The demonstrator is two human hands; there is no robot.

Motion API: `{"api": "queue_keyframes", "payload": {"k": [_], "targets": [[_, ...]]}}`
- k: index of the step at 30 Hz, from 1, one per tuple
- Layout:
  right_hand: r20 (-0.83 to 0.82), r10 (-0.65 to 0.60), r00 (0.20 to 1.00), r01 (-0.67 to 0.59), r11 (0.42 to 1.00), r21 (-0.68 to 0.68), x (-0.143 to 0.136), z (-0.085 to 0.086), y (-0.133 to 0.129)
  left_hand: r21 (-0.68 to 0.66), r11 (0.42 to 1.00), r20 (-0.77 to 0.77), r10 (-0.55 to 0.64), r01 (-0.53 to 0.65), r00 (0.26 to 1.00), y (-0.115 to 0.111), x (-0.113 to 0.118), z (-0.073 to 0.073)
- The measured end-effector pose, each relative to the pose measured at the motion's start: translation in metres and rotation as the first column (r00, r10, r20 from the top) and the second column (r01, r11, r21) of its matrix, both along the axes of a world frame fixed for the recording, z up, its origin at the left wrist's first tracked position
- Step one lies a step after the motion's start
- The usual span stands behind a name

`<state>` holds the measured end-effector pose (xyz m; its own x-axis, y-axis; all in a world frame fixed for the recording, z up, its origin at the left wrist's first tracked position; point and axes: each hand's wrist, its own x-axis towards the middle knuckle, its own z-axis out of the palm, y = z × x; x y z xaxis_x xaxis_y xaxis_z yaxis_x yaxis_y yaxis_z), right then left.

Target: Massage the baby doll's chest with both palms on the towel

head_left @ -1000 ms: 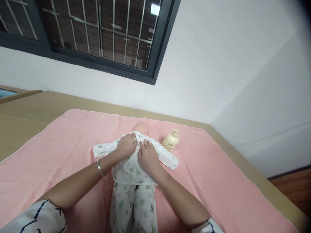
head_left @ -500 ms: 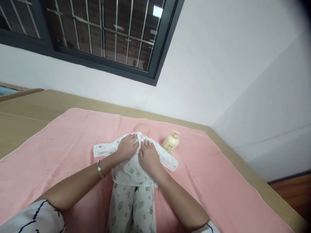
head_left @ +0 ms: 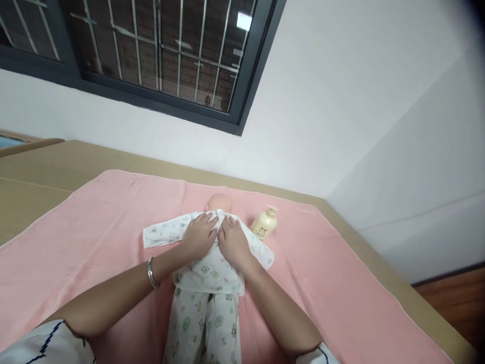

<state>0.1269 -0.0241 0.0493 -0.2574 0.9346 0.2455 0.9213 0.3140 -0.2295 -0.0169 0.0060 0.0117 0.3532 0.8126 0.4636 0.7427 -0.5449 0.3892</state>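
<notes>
Two bare hands lie palm-down on a doll (head_left: 212,277) in the lower middle of the frame. The left hand (head_left: 200,235) is flat, its fingers a little spread across the upper chest; the right hand (head_left: 233,242) lies just beside it, likewise flat, with its fingers slightly parted. Their fingertips point toward the top of the picture, near a white fold at the shirt's neckline, and the thumbs are hard to make out.

The doll's long axis runs nearly up and down the frame, leaning a touch to the right at the top. Its bald head (head_left: 220,202) points at the upper edge, while the printed trousers (head_left: 204,326) run off the bottom edge. One sleeve (head_left: 162,233) stretches to the left, almost level; the other sleeve (head_left: 263,254) slopes down to the right.

A pale yellow bottle (head_left: 264,223) is right of centre, by that sloping sleeve, its top toward the upper right. Doll and bottle are on a pink blanket (head_left: 322,288), spread over a tan surface (head_left: 125,163). A silver bracelet (head_left: 151,274) circles the left wrist. A barred window (head_left: 162,50) fills the upper left.
</notes>
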Motion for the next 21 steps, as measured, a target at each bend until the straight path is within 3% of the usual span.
{"api": "queue_keyframes", "payload": {"k": [5,13,21], "targets": [[0.031,0.045,0.999,-0.046,0.999,0.018,-0.008,0.003,-0.014,-0.035,0.999,0.099,-0.002,0.005,0.995,0.016,-0.006,-0.009],[-0.113,0.011,0.994,-0.009,1.0,0.019,0.007,-0.009,0.01,-0.037,0.999,0.14,0.032,-0.027,0.99,0.015,-0.005,-0.019],[-0.157,0.023,0.987,-0.019,0.999,0.026,0.006,-0.013,0.01,-0.015,1.0,0.184,0.024,-0.022,0.983,0.016,-0.004,-0.023]]}}
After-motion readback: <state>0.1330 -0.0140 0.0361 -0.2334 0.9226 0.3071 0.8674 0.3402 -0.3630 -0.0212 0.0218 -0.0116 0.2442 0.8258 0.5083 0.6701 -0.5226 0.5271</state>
